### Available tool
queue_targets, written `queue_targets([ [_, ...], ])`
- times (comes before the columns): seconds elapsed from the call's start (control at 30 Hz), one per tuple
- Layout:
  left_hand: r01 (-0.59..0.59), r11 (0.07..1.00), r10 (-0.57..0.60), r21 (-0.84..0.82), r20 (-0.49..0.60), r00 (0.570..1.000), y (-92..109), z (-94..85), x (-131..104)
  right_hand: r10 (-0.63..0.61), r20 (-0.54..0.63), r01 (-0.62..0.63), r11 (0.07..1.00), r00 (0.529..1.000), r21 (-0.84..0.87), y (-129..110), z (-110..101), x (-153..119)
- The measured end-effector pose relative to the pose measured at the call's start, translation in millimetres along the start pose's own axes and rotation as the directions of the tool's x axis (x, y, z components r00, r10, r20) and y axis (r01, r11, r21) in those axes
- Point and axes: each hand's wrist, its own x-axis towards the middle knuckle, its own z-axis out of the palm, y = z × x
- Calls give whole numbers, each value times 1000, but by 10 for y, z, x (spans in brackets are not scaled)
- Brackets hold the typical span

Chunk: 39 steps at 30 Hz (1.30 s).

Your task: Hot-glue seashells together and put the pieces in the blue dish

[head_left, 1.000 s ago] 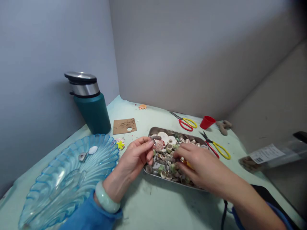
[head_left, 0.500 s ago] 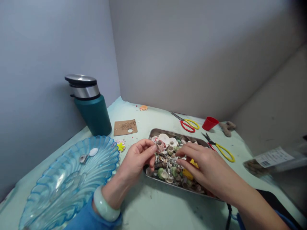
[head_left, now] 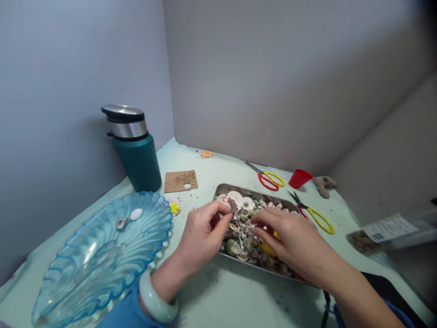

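A metal tray (head_left: 251, 265) full of small seashells (head_left: 233, 247) lies under both hands. My left hand (head_left: 206, 230), with a pale green bangle (head_left: 157, 298) at the wrist, is closed in a pinch on a slender brownish spiral seashell (head_left: 233, 205). It holds this shell over the tray's left part. Over the right part, my right hand (head_left: 290, 232) has thumb and forefinger close together at a tiny shiny piece that is too small to name. Yellow pieces (head_left: 268, 249) show among the shells, partly under my right hand.
A blue scalloped dish (head_left: 143, 264) with two small pieces stands left, before a teal bottle (head_left: 138, 161). Behind the tray lie brown cardboard (head_left: 180, 181) and scissors (head_left: 269, 180). More scissors (head_left: 317, 218), a red cup (head_left: 299, 178) and a labelled bag (head_left: 382, 232) are right.
My left hand has turned and shifted slightly right, and the spiral shell in its fingertips now points up and shows plainly. My right hand has hardly moved. The whole view has shifted slightly.
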Motion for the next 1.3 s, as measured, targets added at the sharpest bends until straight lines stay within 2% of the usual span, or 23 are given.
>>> queue_targets([
  [0.1, 3, 1000, -3, 14, -14, 1000, 28, 6, 18, -5, 34, 5, 1000, 999, 16, -8, 20, 7],
  [0.2, 171, 972, -169, -160, 28, 985, 46, 24, 52, -22, 75, 20, 999, 997, 34, -58, 78, 31],
  [0.27, 309, 893, -292, -326, 99, 951, 45, 29, 72, -44, 104, 39, 998, 994, 52, -106, 140, 55],
  [0.33, 400, 795, -355, -456, 185, 917, 30, 24, 83, -64, 123, 58, 997, 990, 56, -151, 207, 80],
  [0.47, 490, 629, -373, -604, 319, 871, -27, 3, 81, -66, 161, 66, 998, 985, 9, -210, 319, 118],
  [0.63, 548, 506, -367, -666, 408, 836, -86, -11, 85, -60, 179, 66, 997, 982, -26, -229, 414, 128],
  [0.8, 585, 398, -371, -707, 459, 807, -69, -42, 113, -52, 214, 74, 993, 975, -94, -136, 313, 118],
  [0.93, 573, 366, -395, -733, 435, 809, -46, -52, 126, 55, 162, -23, 982, 985, -190, 70, 66, 54],
  [1.03, 566, 369, -416, -737, 414, 810, -55, -42, 131, 174, 156, -130, 957, 972, -259, 232, -36, -90],
  [1.17, 570, 379, -422, -729, 413, 807, -70, -30, 129, 258, 199, -200, 942, 946, -270, 328, 44, -357],
  [1.3, 585, 382, -426, -716, 425, 799, -66, -31, 123, 306, 147, -269, 936, 941, -227, 310, 195, -528],
])
